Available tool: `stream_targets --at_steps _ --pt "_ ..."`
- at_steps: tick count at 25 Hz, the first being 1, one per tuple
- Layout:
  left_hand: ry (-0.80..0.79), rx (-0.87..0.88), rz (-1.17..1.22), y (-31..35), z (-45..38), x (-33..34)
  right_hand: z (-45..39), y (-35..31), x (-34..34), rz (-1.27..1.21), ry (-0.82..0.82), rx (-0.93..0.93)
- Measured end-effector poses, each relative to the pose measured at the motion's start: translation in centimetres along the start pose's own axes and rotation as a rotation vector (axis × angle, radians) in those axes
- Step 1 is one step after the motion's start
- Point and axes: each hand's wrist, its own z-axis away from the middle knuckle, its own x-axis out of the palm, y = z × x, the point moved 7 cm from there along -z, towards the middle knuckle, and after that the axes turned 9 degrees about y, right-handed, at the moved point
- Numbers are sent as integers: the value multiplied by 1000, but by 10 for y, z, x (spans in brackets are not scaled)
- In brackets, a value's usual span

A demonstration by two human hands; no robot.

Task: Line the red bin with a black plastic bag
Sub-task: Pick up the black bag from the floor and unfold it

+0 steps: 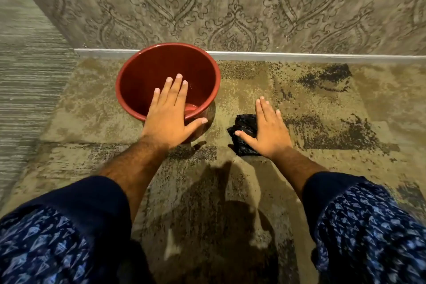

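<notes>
Right of the red bin [147, 71], right hand [270, 131] spread flat, grip wide, over the folded black plastic bag [243, 132] on the carpet [322, 108]. Left hand [169, 114] open-fingered above the bin's near rim. Beyond the bin, patterned wall [230, 2].

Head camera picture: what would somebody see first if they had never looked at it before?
The red bin by the wall, open and bare inside, with the left hand spread flat over its near rim. To its right, the right hand is spread above a scrunched black plastic bag on the patchy carpet.
</notes>
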Motion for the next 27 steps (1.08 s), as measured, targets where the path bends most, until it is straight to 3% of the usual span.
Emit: stream_targets --at_steps 4,7,17,27 --pt "-43 183 56 22 13 7 14 5 34 86 -199 31" --pt "-64 189 85 35 16 14 21 8 54 64 -314 58" --pt "-90 374 36 84 43 40 29 19 84 181 -473 25" --pt "-246 363 80 92 67 67 39 24 103 226 -602 14"
